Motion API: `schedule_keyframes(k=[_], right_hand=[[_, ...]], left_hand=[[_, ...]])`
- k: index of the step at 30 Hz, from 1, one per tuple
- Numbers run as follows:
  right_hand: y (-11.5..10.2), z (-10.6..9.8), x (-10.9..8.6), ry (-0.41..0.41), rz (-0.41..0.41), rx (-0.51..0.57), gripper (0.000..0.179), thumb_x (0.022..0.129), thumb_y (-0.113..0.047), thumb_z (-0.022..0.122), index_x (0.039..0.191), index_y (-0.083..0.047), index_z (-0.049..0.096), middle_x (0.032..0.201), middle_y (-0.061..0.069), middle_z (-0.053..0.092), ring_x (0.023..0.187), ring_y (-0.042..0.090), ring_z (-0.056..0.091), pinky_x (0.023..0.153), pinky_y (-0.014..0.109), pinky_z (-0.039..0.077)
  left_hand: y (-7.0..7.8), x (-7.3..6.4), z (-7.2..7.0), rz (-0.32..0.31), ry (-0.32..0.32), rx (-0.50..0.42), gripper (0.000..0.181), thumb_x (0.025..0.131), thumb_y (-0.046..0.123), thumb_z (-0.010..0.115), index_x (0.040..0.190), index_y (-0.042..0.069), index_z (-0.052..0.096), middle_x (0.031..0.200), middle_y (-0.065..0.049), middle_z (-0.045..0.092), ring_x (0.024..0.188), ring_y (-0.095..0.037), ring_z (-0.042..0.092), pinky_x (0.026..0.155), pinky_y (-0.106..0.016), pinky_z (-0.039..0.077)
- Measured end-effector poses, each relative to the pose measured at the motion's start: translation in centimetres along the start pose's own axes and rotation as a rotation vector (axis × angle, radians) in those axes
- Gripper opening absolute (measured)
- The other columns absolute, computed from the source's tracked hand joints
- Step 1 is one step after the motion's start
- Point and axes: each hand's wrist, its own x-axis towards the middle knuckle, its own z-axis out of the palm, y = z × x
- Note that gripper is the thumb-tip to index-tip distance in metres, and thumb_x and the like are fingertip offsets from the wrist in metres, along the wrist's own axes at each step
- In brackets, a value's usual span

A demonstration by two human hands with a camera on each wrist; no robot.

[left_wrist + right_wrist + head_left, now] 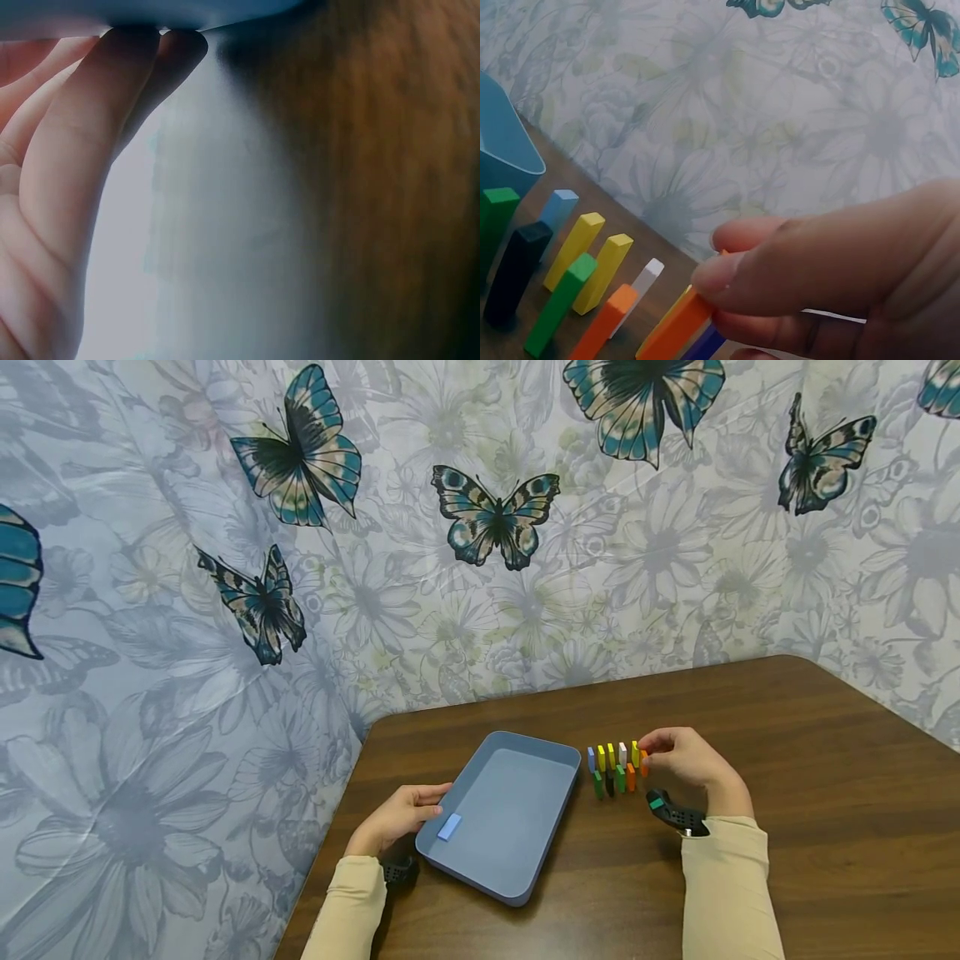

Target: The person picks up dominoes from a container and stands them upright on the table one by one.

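A blue-grey tray [498, 827] lies on the table, with a light blue block [449, 827] flat inside near its left wall. My left hand [401, 817] holds the tray's left rim, its fingertips meeting the tray in the left wrist view. To the tray's right, small blocks stand upright in two rows. At the right end of these rows my right hand [690, 764] pinches an orange block [676, 328] between thumb and fingers. Close by stand another orange block [604, 324], a white block [639, 296] and a partly hidden dark blue block [705, 345].
Other upright blocks include a green block [561, 306], a black block [517, 274], a yellow block [574, 251] and a light blue block [558, 214]. The brown wooden table [825, 827] reaches to a butterfly-patterned wall covering [525, 618] behind and at the left.
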Motion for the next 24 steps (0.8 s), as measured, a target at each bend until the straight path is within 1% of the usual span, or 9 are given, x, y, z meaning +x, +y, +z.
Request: schedule_keyframes(k=[11, 15, 24], right_hand=[[0.5, 0.6, -0.1, -0.027, -0.004, -0.010, 0.027, 0.093, -0.005, 0.066, 0.116, 0.011, 0.063, 0.104, 0.017, 0.066, 0.094, 0.024, 0.061, 0.085, 0.041, 0.053], [0.7, 0.8, -0.2, -0.023, -0.005, -0.016, 0.026, 0.092, -0.004, 0.066, 0.114, 0.010, 0.064, 0.103, 0.016, 0.067, 0.091, 0.022, 0.061, 0.082, 0.039, 0.054], [1.2, 1.2, -0.3, -0.032, -0.018, 0.019, 0.026, 0.091, -0.001, 0.066, 0.112, 0.013, 0.063, 0.103, 0.023, 0.068, 0.089, 0.019, 0.062, 0.077, 0.029, 0.053]], left_hand=[[-0.1, 0.0, 0.0, 0.007, 0.003, 0.007, 0.051, 0.102, 0.012, 0.056, 0.151, 0.006, 0.044, 0.157, -0.022, 0.038, 0.139, -0.045, 0.043, 0.101, -0.061, 0.048], [-0.3, -0.1, 0.0, 0.006, 0.002, 0.011, 0.051, 0.102, 0.013, 0.056, 0.151, 0.006, 0.044, 0.157, -0.022, 0.038, 0.140, -0.045, 0.042, 0.102, -0.063, 0.046], [-0.6, -0.1, -0.2, 0.010, -0.007, 0.001, 0.052, 0.102, 0.013, 0.057, 0.152, 0.007, 0.043, 0.159, -0.020, 0.036, 0.142, -0.045, 0.038, 0.105, -0.067, 0.041]])
